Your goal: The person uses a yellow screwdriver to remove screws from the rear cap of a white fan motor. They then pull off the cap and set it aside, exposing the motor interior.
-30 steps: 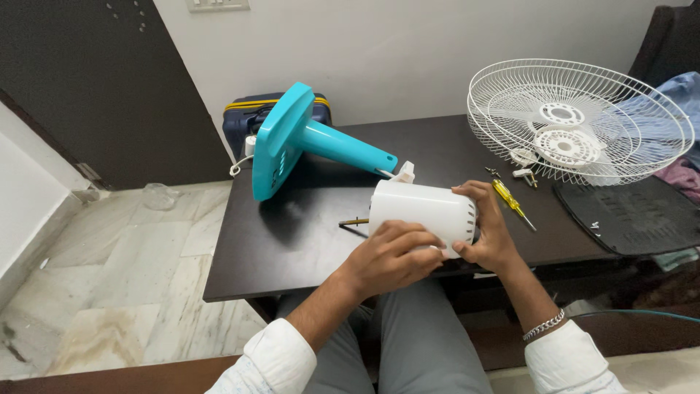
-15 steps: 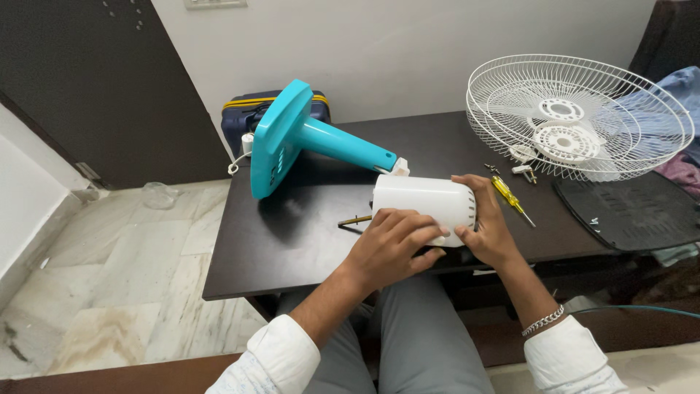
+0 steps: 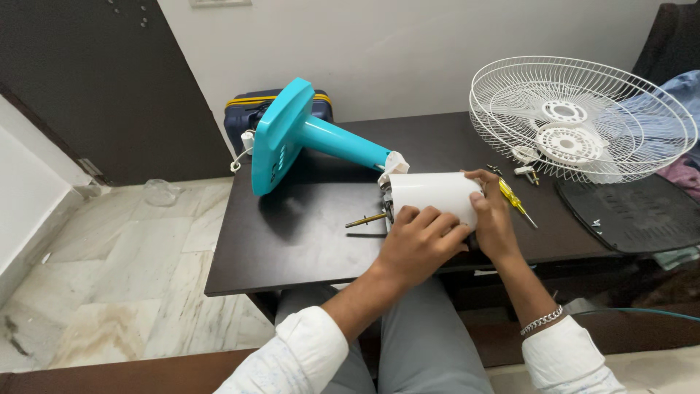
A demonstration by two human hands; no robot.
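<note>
White wall and a dark door stand behind the dark brown table, and pale marble floor lies at its left. We see at the near edge of the table a white cylindrical motor housing lying on its side, with a thin metal shaft coming out of its left end. The left hand lies over the near side of the housing with fingers spread and pressed on it, and the right hand is wrapped around its right end, so both hands are clamped on the housing. At the left end of the housing a turquoise fan stand lies tilted, its flat square base lifted toward the wall and its neck touching the housing. Behind the base stands a dark blue suitcase with a yellow strip. Just beside the right hand lies a yellow screwdriver, and near it some small screws, too small to tell more. Farther right rests a white wire fan guard, round and open upward, and beside it a dark flat mat.
</note>
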